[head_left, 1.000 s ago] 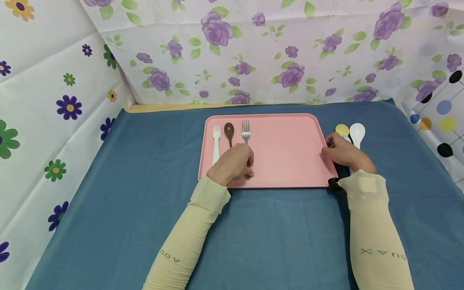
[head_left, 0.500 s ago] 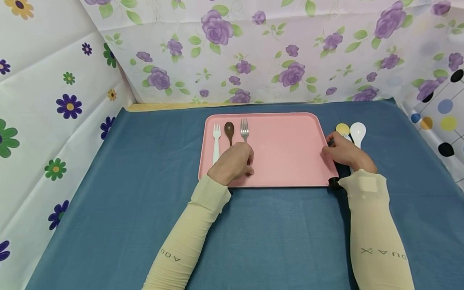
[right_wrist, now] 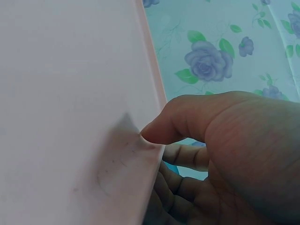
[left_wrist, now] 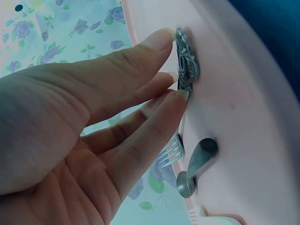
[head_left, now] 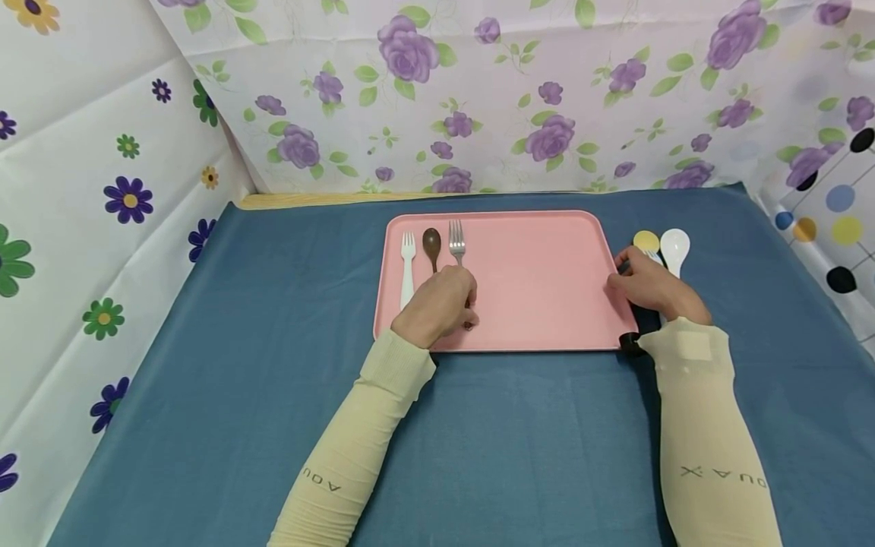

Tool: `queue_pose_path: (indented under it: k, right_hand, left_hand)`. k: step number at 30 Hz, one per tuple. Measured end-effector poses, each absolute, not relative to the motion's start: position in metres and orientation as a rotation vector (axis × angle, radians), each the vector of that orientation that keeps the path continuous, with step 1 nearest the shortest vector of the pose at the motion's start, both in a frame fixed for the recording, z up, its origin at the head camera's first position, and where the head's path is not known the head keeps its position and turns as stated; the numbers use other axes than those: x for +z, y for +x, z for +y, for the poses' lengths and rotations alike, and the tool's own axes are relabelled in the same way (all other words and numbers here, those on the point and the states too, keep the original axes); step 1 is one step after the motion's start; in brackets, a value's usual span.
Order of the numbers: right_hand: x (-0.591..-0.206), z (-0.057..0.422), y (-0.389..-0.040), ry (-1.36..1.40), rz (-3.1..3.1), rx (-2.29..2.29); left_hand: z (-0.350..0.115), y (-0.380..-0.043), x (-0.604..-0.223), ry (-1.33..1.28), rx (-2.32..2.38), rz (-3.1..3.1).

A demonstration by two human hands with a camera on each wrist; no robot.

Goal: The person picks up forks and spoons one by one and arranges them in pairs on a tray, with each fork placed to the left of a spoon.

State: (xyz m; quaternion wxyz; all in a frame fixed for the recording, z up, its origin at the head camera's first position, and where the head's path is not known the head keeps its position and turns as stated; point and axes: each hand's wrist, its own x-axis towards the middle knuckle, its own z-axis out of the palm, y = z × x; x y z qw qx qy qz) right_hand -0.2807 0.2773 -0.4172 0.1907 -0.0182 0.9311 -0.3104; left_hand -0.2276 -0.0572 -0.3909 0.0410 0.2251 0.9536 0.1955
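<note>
A pink tray (head_left: 540,289) lies on the blue cloth. In its left part are a white fork (head_left: 408,266) and, beside it, a brown spoon (head_left: 432,241). My left hand (head_left: 440,304) pinches the ornate handle of a silver fork (head_left: 456,237) between thumb and fingertips; the handle (left_wrist: 187,63) shows closely in the left wrist view. The fork's tines point to the far side, right of the spoon. My right hand (head_left: 652,287) grips the tray's right edge, thumb (right_wrist: 161,129) on top and the other fingers at the outer side.
Just beyond my right hand lie a white spoon (head_left: 674,249), a yellow round-ended utensil (head_left: 645,242) and a partly hidden white fork (head_left: 654,257). Blue cloth (head_left: 533,433) covers the table. A flowered sheet (head_left: 478,99) hangs at the back, others at the sides.
The silver fork's tines have swung slightly left toward the brown spoon, with the handle still pinched in my left hand. My right hand keeps its hold on the tray edge.
</note>
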Motion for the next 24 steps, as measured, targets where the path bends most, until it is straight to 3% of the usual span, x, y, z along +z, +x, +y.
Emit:
queue_pose_path:
  k: [24]
  right_hand:
    - [-0.4159,0.2765,-0.2784,-0.067,2.63,-0.875]
  left_hand:
    - [-0.0586,-0.2273,-0.3914,0.725,0.621,2.941]
